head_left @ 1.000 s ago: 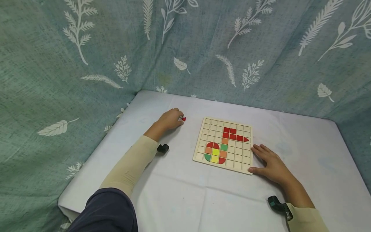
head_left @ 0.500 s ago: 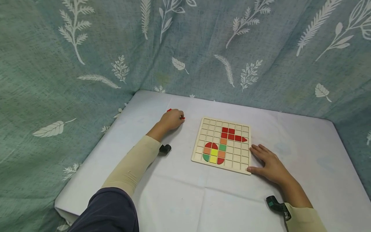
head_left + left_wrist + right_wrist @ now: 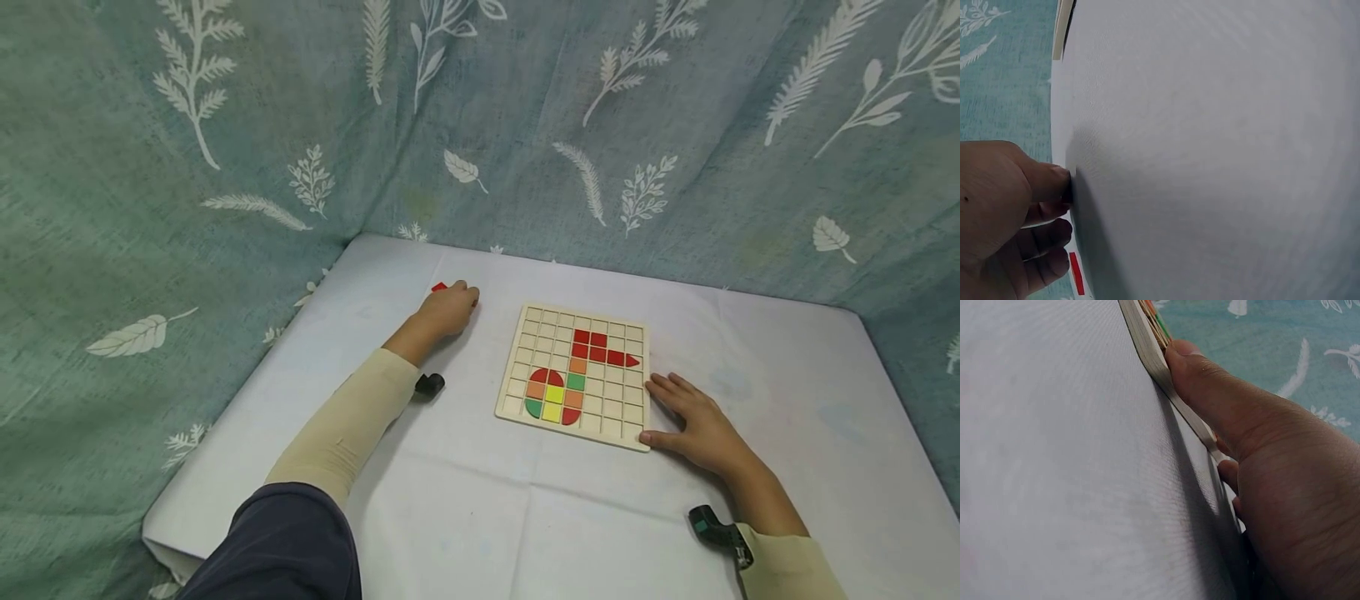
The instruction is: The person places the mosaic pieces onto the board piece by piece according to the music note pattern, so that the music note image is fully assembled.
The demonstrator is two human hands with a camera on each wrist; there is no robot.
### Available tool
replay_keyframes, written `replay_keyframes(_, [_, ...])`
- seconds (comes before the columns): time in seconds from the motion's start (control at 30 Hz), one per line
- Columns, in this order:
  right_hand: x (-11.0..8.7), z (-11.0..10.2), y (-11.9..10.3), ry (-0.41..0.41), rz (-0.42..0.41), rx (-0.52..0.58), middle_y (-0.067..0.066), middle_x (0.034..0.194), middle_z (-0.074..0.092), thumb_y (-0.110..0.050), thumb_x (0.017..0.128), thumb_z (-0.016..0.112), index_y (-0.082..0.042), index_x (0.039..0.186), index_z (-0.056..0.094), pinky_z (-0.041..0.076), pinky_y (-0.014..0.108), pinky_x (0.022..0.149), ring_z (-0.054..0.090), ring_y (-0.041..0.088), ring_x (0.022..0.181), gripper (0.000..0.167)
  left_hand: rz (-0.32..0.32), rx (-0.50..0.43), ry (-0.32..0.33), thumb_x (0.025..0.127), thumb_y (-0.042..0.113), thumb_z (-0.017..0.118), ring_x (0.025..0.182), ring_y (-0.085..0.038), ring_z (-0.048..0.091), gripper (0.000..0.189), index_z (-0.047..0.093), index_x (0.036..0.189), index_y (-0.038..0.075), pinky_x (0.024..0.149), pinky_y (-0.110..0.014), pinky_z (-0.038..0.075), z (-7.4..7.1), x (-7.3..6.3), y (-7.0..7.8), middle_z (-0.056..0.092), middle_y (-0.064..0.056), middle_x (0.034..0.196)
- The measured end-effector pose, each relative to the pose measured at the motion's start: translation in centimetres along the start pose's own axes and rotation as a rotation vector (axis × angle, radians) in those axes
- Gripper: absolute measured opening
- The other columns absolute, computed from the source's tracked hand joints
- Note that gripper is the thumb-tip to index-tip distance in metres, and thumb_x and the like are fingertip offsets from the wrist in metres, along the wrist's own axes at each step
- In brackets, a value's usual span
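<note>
My left hand (image 3: 448, 308) is low over the white table, left of the wooden grid board (image 3: 510, 407). Its thumb and fingertips come together in the left wrist view, with a dark sliver at the thumb tip, the small red piece that showed there earlier; its shape is hidden. Behind the hand lies another red piece (image 3: 439, 287), also visible as a red strip (image 3: 1077, 273) below the fingers. My right hand (image 3: 697, 425) rests at the board's right edge, fingers spread, thumb touching the near corner. Red, orange, green and yellow tiles (image 3: 555, 393) sit in some of the board's squares.
A white cloth (image 3: 480, 517) covers the table. A patterned green-blue curtain (image 3: 525, 125) hangs along the back and left. Dark wrist-worn devices, one near the left wrist (image 3: 430, 386) and one near the right wrist (image 3: 712, 529), stick out above the cloth.
My left hand has turned slightly, and the red piece at its fingertips has gone out of sight. The red piece behind the hand shows more. The right hand and board stay put.
</note>
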State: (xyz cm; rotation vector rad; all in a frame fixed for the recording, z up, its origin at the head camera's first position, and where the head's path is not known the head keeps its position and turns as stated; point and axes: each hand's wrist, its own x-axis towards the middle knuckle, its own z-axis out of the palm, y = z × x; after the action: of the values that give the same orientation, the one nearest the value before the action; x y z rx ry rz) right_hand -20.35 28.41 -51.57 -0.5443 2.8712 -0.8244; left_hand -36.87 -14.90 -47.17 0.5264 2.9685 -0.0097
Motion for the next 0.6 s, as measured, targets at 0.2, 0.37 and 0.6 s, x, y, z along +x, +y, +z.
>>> replay_keyframes(0.2, [0.0, 0.1, 0.1, 0.002, 0.007, -0.010, 0.011, 0.154, 0.032, -0.063, 0.075, 0.073, -0.011, 0.150, 0.039, 0.017, 0.066, 0.105, 0.017, 0.036, 0.144, 0.098, -0.022, -0.039, -0.001, 0.103, 0.018, 0.046, 0.083, -0.023, 0.055, 0.020, 0.057, 0.114, 0.005, 0.072, -0.038, 0.051, 0.1, 0.1, 0.0, 0.051, -0.012, 0.104])
replay_keyframes(0.37, [0.0, -0.1, 0.0, 0.002, 0.006, -0.016, 0.012, 0.154, 0.032, -0.065, 0.074, 0.072, -0.009, 0.149, 0.039, 0.017, 0.066, 0.105, 0.017, 0.036, 0.144, 0.099, 0.014, -0.048, 0.017, 0.102, 0.018, 0.049, 0.079, -0.022, 0.055, 0.019, 0.058, 0.114, 0.006, 0.068, -0.036, 0.050, -0.5, 0.0, 0.7, 0.051, -0.011, 0.103])
replay_keyframes(0.6, [0.1, 0.0, -0.1, -0.004, 0.009, -0.016, 0.013, 0.154, 0.032, -0.066, 0.074, 0.071, -0.009, 0.150, 0.039, 0.016, 0.066, 0.105, 0.017, 0.036, 0.144, 0.100, 0.055, -0.069, 0.080, 0.101, 0.019, 0.053, 0.076, -0.022, 0.056, 0.021, 0.057, 0.120, 0.010, 0.068, -0.036, 0.050, -0.5, -0.2, 1.8, 0.053, -0.009, 0.108])
